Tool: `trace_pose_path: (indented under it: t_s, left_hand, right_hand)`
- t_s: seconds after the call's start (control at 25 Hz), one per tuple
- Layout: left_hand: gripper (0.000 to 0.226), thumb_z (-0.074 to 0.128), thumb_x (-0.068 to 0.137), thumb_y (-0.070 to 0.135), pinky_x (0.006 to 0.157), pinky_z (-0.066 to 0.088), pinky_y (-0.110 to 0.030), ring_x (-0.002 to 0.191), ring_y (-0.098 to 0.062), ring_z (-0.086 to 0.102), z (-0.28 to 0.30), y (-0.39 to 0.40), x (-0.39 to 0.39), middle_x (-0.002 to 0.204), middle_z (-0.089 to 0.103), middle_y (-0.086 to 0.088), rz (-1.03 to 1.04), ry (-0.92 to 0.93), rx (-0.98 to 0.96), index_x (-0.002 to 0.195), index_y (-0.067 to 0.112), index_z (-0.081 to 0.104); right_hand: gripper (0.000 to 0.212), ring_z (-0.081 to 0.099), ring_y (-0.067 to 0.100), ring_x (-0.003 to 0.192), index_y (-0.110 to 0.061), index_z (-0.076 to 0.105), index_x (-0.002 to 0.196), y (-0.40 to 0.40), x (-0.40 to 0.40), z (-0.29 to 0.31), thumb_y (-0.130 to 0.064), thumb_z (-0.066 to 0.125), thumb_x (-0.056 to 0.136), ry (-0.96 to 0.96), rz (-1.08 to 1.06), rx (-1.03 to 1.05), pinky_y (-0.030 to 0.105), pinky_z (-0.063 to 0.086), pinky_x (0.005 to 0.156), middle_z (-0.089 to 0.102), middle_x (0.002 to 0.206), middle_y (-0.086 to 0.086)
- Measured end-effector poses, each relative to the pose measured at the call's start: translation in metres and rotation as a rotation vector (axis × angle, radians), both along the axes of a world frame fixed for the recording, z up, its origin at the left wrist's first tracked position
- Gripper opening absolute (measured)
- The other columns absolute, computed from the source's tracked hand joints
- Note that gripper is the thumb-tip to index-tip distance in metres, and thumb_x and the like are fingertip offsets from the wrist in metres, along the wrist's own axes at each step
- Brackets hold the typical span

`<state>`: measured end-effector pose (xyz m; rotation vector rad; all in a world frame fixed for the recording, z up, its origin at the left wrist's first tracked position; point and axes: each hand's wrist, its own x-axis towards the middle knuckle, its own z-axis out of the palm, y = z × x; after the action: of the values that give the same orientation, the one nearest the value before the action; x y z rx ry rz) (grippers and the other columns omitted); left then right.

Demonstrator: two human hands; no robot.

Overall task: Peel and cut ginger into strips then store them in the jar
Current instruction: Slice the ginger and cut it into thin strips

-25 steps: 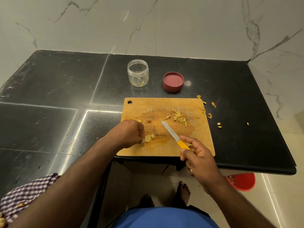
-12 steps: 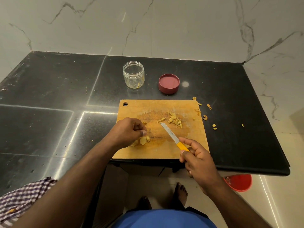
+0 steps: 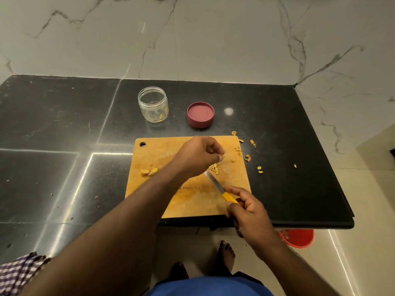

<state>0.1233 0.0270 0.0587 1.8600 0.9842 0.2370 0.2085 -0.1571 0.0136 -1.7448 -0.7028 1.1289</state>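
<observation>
Your left hand (image 3: 197, 155), fingers curled, hovers over the wooden cutting board (image 3: 192, 201); your right hand (image 3: 249, 207) grips the yellow-handled knife (image 3: 220, 189).

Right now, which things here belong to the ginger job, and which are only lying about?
For the job: cutting board, knife held by the right hand, ginger strips under the left hand, ginger pieces, jar, lid.

Lying about: peel scraps, red bucket, checked cloth.

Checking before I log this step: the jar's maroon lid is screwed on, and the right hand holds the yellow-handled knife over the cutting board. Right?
Not quite. The head view shows the maroon lid off, lying on the counter right of the open jar. The right hand does hold the yellow-handled knife over the cutting board.
</observation>
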Motion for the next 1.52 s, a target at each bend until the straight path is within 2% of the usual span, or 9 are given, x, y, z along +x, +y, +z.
trace_pose_path:
  t_s: [0.08, 0.16, 0.4, 0.6, 0.72, 0.96, 1.16, 1.36, 1.52]
  left_hand:
    - [0.030, 0.068, 0.092, 0.008, 0.089, 0.055, -0.032, 0.106, -0.009, 0.064, 0.002, 0.004, 0.012, 0.118, 0.070, 0.007, -0.073, 0.017, -0.057, 0.116, 0.026, 0.073]
    - [0.032, 0.067, 0.093, 0.008, 0.094, 0.055, -0.037, 0.108, -0.009, 0.064, -0.002, 0.010, 0.006, 0.120, 0.070, 0.007, -0.056, 0.001, -0.100, 0.119, 0.027, 0.071]
    - [0.019, 0.071, 0.092, 0.022, 0.081, 0.057, -0.035, 0.095, -0.006, 0.063, -0.017, 0.026, -0.066, 0.100, 0.069, 0.011, 0.171, 0.124, 0.090, 0.111, 0.026, 0.071]
    - [0.015, 0.074, 0.089, 0.024, 0.062, 0.046, -0.019, 0.084, -0.002, 0.060, -0.028, 0.015, -0.108, 0.091, 0.065, 0.015, 0.086, 0.349, 0.116, 0.101, 0.031, 0.072]
    - [0.020, 0.076, 0.087, 0.024, 0.066, 0.045, -0.017, 0.085, -0.002, 0.060, -0.034, 0.007, -0.112, 0.094, 0.066, 0.015, -0.004, 0.433, 0.118, 0.106, 0.029, 0.073]
    - [0.021, 0.075, 0.085, 0.034, 0.068, 0.041, -0.022, 0.085, -0.006, 0.053, -0.043, -0.006, -0.114, 0.094, 0.057, 0.013, -0.052, 0.428, 0.300, 0.105, 0.031, 0.068]
    - [0.014, 0.070, 0.085, 0.024, 0.066, 0.045, -0.024, 0.086, -0.010, 0.056, -0.042, -0.006, -0.109, 0.093, 0.060, 0.012, -0.054, 0.374, 0.238, 0.087, 0.032, 0.059]
    - [0.009, 0.067, 0.091, 0.018, 0.070, 0.045, -0.024, 0.089, -0.009, 0.055, -0.039, -0.003, -0.092, 0.102, 0.063, 0.011, 0.042, 0.318, 0.403, 0.094, 0.027, 0.065]
    - [0.017, 0.068, 0.092, 0.018, 0.070, 0.048, -0.021, 0.089, -0.007, 0.057, -0.047, -0.004, -0.090, 0.103, 0.068, 0.009, 0.018, 0.339, 0.292, 0.106, 0.025, 0.074]
  right_hand:
    - [0.037, 0.048, 0.000, 0.053, -0.040, 0.061, 0.116, 0.000, 0.003, 0.001, -0.009, 0.052, 0.096, 0.017, -0.003, 0.002, 0.015, 0.037, 0.047, 0.061, 0.075, 0.000]
    - [0.037, 0.047, 0.000, 0.053, -0.040, 0.060, 0.116, 0.001, 0.005, 0.001, -0.010, 0.052, 0.097, 0.018, 0.000, -0.002, 0.014, 0.037, 0.047, 0.061, 0.076, 0.000]
    - [0.037, 0.045, 0.000, 0.047, -0.035, 0.060, 0.118, 0.005, 0.007, -0.001, -0.007, 0.051, 0.097, 0.027, 0.027, 0.012, 0.013, 0.034, 0.045, 0.059, 0.074, 0.002]
    - [0.041, 0.038, 0.004, 0.045, -0.036, 0.061, 0.118, 0.015, 0.001, -0.003, -0.004, 0.050, 0.095, 0.023, 0.050, 0.016, 0.019, 0.032, 0.042, 0.056, 0.070, 0.005]
    - [0.041, 0.039, 0.003, 0.046, -0.037, 0.060, 0.117, 0.018, -0.006, -0.002, -0.004, 0.050, 0.095, 0.007, 0.065, 0.024, 0.018, 0.033, 0.043, 0.058, 0.070, 0.004]
    - [0.040, 0.041, 0.002, 0.047, -0.036, 0.059, 0.120, 0.017, -0.017, -0.004, -0.005, 0.051, 0.096, 0.004, 0.070, 0.019, 0.018, 0.034, 0.044, 0.059, 0.072, 0.004]
    - [0.041, 0.041, 0.001, 0.047, -0.036, 0.059, 0.122, 0.014, -0.022, -0.002, -0.006, 0.050, 0.096, -0.009, 0.059, 0.020, 0.016, 0.033, 0.044, 0.058, 0.071, 0.003]
    - [0.042, 0.038, 0.006, 0.046, -0.036, 0.059, 0.121, 0.013, -0.020, 0.002, -0.004, 0.050, 0.095, -0.001, 0.007, 0.034, 0.020, 0.031, 0.042, 0.058, 0.070, 0.006]
    - [0.042, 0.035, 0.007, 0.045, -0.036, 0.060, 0.120, 0.013, -0.017, 0.005, -0.003, 0.050, 0.095, 0.005, -0.021, 0.035, 0.020, 0.030, 0.041, 0.058, 0.070, 0.007]
